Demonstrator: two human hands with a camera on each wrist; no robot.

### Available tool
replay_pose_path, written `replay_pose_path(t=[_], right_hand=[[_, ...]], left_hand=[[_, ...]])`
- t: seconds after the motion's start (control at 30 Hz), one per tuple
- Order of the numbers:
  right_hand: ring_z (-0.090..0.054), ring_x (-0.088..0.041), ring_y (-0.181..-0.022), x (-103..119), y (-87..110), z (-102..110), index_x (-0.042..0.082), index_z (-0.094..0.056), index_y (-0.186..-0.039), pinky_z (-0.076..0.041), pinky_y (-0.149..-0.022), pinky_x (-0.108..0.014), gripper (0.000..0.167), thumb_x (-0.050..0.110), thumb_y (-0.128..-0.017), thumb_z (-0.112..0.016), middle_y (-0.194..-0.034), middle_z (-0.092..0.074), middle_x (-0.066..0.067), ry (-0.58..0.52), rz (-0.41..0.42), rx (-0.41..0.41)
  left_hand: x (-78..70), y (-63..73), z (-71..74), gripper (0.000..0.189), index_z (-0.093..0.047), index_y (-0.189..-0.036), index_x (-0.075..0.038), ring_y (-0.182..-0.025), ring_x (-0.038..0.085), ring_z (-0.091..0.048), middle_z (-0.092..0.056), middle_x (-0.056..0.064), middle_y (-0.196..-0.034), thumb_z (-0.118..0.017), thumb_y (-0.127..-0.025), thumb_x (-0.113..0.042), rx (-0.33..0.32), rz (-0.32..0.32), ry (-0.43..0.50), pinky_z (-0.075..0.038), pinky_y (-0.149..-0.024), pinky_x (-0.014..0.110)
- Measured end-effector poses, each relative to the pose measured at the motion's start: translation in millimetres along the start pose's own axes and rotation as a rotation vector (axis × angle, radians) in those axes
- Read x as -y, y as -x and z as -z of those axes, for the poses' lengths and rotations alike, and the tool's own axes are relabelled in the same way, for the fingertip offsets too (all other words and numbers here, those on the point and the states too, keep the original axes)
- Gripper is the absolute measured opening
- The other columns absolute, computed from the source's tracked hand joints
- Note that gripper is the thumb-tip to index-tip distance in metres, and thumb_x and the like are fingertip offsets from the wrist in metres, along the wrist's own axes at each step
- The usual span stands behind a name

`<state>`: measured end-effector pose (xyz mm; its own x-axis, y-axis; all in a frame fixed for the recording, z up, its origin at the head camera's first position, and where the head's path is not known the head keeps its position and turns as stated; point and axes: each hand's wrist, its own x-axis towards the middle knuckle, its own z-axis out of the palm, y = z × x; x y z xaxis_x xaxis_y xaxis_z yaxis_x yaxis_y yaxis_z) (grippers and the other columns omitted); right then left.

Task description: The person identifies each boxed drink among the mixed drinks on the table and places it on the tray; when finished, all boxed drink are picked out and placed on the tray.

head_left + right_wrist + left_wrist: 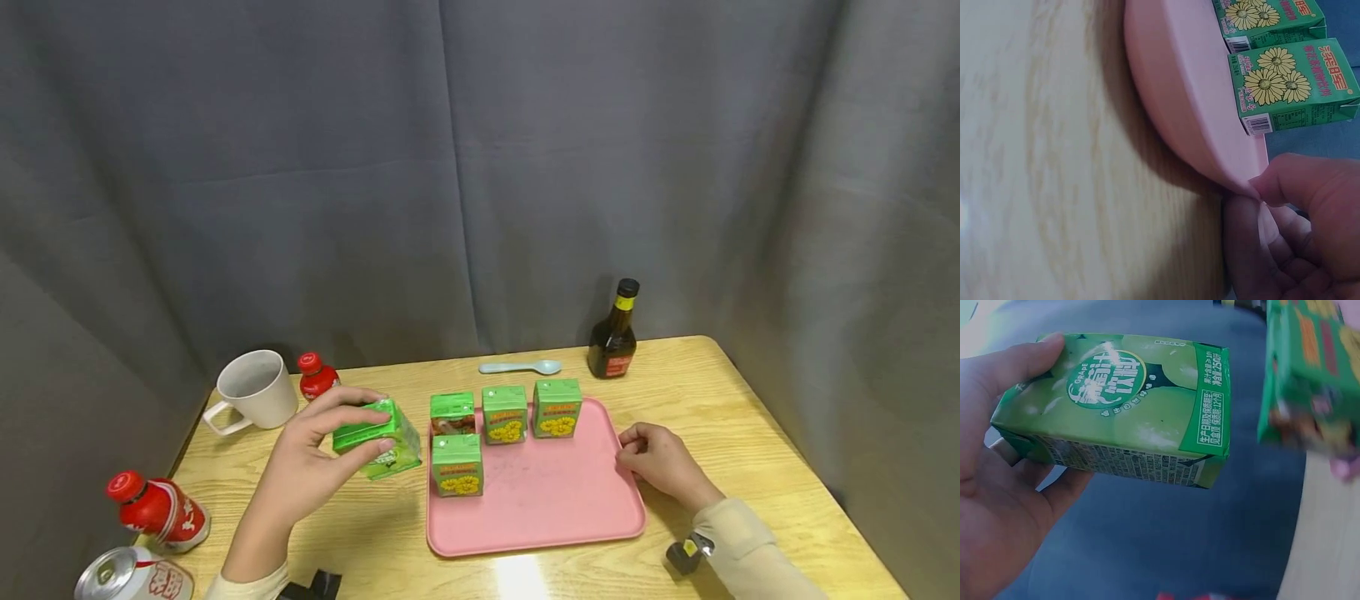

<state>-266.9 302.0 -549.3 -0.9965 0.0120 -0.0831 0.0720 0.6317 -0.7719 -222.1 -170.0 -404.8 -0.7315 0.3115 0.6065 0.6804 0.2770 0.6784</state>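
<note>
My left hand (311,467) grips a green grape juice box (1116,400) between thumb and fingers, held left of the pink tray (547,500) and tilted. My right hand (663,462) pinches the tray's right rim, thumb on the inside and fingers outside, as the right wrist view shows. Along the tray's back edge stand a green carton with a brown picture (452,414) and two chrysanthemum drink cartons, one in the middle (505,414) and one to the right (557,408). Another chrysanthemum carton (457,465) stands in front of the left one.
Behind the tray lie a pale blue spoon (521,367) and a dark bottle (613,333) with a black cap. At left are a white mug (257,389), a red bottle (318,377) partly behind my left hand, another red bottle (161,510) and a can (135,575). Grey curtains surround the wooden table.
</note>
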Motion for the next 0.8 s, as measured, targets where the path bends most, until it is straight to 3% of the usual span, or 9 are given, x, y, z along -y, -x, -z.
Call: replay_pose_path(t=[0.2, 0.37, 0.6, 0.8], right_hand=[[-0.060, -0.016, -0.067, 1, 0.8, 0, -0.002, -0.066, -0.101, -0.052, -0.057, -0.028, 0.021, 0.001, -0.081, -0.073, -0.080, -0.062, -0.005, -0.011, 0.022, -0.007], [-0.060, -0.016, -0.068, 2, 2.5, -2, -0.002, -0.066, -0.101, -0.052, -0.057, -0.028, 0.022, 0.001, -0.081, -0.073, -0.079, -0.062, -0.005, -0.016, 0.005, -0.008], [-0.060, -0.017, -0.069, 4, 3.5, -4, -0.003, -0.066, -0.101, -0.053, -0.058, -0.029, 0.021, 0.000, -0.082, -0.072, -0.080, -0.063, -0.006, -0.037, -0.011, 0.002], [-0.060, -0.016, -0.068, 2, 4.0, -3, -0.002, -0.066, -0.101, -0.053, -0.058, -0.029, 0.020, -0.001, -0.081, -0.071, -0.079, -0.063, -0.005, -0.028, -0.013, -0.006]], left_hand=[[-5.5, -36.9, -37.0, 0.027, -0.080, -0.103, -0.018, -0.114, 0.021, -0.060, -0.067, -0.002, -0.117, -0.088, -0.080, -0.008, 0.132, -0.012, 0.100, -0.046, -0.100, 0.034], [-3.0, -56.3, -68.8, 0.024, -0.080, -0.105, -0.021, -0.115, 0.018, -0.059, -0.065, -0.006, -0.119, -0.087, -0.083, -0.014, 0.223, -0.013, 0.127, -0.048, -0.097, 0.039], [7.3, -67.3, -100.7, 0.023, -0.079, -0.106, -0.020, -0.115, 0.016, -0.058, -0.064, -0.006, -0.119, -0.086, -0.084, -0.016, 0.276, -0.012, 0.157, -0.050, -0.096, 0.038], [18.7, -69.9, -122.0, 0.024, -0.078, -0.107, -0.024, -0.115, 0.010, -0.057, -0.062, -0.013, -0.118, -0.085, -0.085, -0.019, 0.332, 0.039, 0.106, -0.050, -0.095, 0.035]])
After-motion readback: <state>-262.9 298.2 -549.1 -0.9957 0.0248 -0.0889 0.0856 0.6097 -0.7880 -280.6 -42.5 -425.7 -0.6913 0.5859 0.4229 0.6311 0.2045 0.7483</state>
